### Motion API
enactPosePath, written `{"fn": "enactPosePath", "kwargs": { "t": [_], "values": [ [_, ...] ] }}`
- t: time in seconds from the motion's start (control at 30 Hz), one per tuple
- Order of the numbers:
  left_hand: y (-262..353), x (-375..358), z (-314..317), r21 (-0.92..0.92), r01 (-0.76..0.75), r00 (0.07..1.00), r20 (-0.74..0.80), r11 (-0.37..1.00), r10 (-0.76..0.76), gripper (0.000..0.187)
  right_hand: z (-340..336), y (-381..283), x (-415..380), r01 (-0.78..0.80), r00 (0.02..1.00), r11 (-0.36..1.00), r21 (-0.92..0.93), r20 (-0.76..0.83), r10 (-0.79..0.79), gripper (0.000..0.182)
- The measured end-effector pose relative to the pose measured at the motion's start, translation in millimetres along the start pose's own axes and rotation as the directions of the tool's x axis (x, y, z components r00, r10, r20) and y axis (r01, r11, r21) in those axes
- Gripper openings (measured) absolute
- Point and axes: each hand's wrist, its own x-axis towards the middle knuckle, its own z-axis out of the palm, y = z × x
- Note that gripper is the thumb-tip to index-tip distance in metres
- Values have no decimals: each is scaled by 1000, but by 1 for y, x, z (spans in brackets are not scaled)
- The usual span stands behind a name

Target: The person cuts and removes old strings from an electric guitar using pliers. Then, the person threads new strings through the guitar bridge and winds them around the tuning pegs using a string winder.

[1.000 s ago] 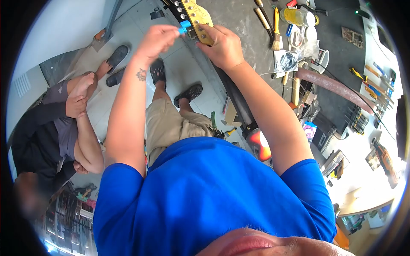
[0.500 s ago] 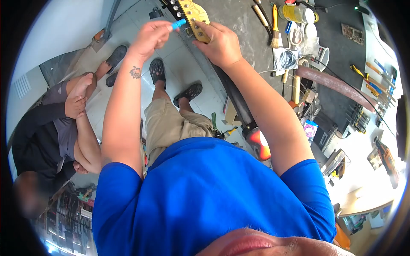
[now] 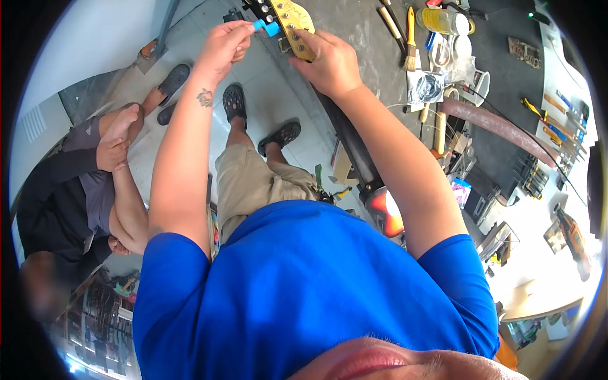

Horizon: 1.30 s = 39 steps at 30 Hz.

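Note:
At the top centre is the yellowish headstock (image 3: pixel 295 22) of a guitar, with a row of metal tuning posts. My left hand (image 3: pixel 223 49) pinches a small blue crank-shaped winder (image 3: pixel 272 28), whose wider end is at the tuners along the headstock's left edge. My right hand (image 3: pixel 332 63) grips the near end of the headstock, thumb at its lower edge and fingers over its face. The dark neck runs down under my right forearm towards the red-orange guitar body (image 3: pixel 384 214).
On the dark workbench (image 3: pixel 361 31) lie a yellow brush (image 3: pixel 411 38), a clear jar (image 3: pixel 443 21), a bagged coil (image 3: pixel 425 85) and a brown curved bar (image 3: pixel 500 126). Further right are hand tools. Another person (image 3: pixel 63 183) sits at the left, a foot raised.
The blue winder has turned, so its crank shape now shows. My left hand has shifted slightly up and right. My right hand and the headstock have moved slightly right.

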Motion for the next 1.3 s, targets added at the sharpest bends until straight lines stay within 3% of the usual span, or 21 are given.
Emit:
{"fn": "enactPosePath", "kwargs": {
  "t": [0.03,0.1,0.2,0.3,0.4,0.5,0.53,0.6,0.63,0.73,0.77,0.83,0.93,0.97,1.0,1.07,1.1,1.17,1.2,1.23,1.3],
  "values": [
    [-1,-1,2,210,43,999,2,977,-44,24,1,0,0,-6,1000,1000,8,0,6,56],
    [-1,-3,9,593,115,992,-22,797,-126,26,1,0,0,-17,1000,1000,23,-1,17,55],
    [4,-2,-5,64,38,989,138,997,-46,29,8,7,1,70,994,998,1,-89,-69,56],
    [-12,6,3,606,-9,989,-115,796,98,33,7,4,1,37,998,999,-6,-58,-37,56],
    [8,1,-9,331,115,963,195,937,-187,31,3,2,1,-10,1000,1000,16,-8,10,55],
    [-2,3,-6,30,30,998,55,999,-31,29,3,1,1,-29,999,1000,-1,17,29,54],
    [-6,3,-3,254,9,999,29,967,-17,28,3,2,1,-26,1000,1000,-1,12,26,54],
    [-11,-3,9,652,-5,1000,-13,758,19,26,4,2,0,-23,1000,1000,4,6,23,54],
    [5,-12,11,510,101,987,53,854,-149,25,5,3,1,-3,1000,1000,-5,-17,3,55],
    [-3,-4,-3,37,1,999,50,999,-3,25,8,4,0,36,997,999,-17,-64,-37,57],
    [-11,0,-2,285,-32,999,-10,958,36,25,9,4,0,42,996,999,-11,-73,-42,57],
    [-26,1,8,714,-36,985,-92,699,145,25,9,4,-1,40,996,999,-7,-77,-41,57],
    [-4,-6,-6,202,76,979,171,976,-112,28,8,4,0,20,998,1000,-14,-51,-21,55],
    [-2,-6,-8,70,57,987,147,996,-67,28,6,2,-2,4,1000,1000,-16,-25,-5,53],
    [-8,-4,-6,300,-4,999,52,954,-12,28,4,1,0,-6,1000,1000,-21,-5,5,51],
    [-23,2,2,706,-53,983,-87,706,162,26,8,5,0,33,998,999,-8,-53,-33,54],
    [-21,0,2,669,-33,999,45,743,4,27,9,6,0,50,996,999,-2,-75,-50,56],
    [1,-3,-5,300,21,992,111,954,-56,29,10,8,3,56,996,998,-5,-74,-56,56],
    [5,-6,-7,92,69,985,153,993,-83,29,10,8,0,52,996,999,-3,-71,-52,56],
    [-5,-4,-5,70,0,999,46,998,-3,30,10,8,-1,45,997,999,-8,-65,-45,56],
    [-17,-4,6,495,-16,1000,6,869,15,29,8,5,1,42,997,999,-20,-58,-43,56]
  ]
}}
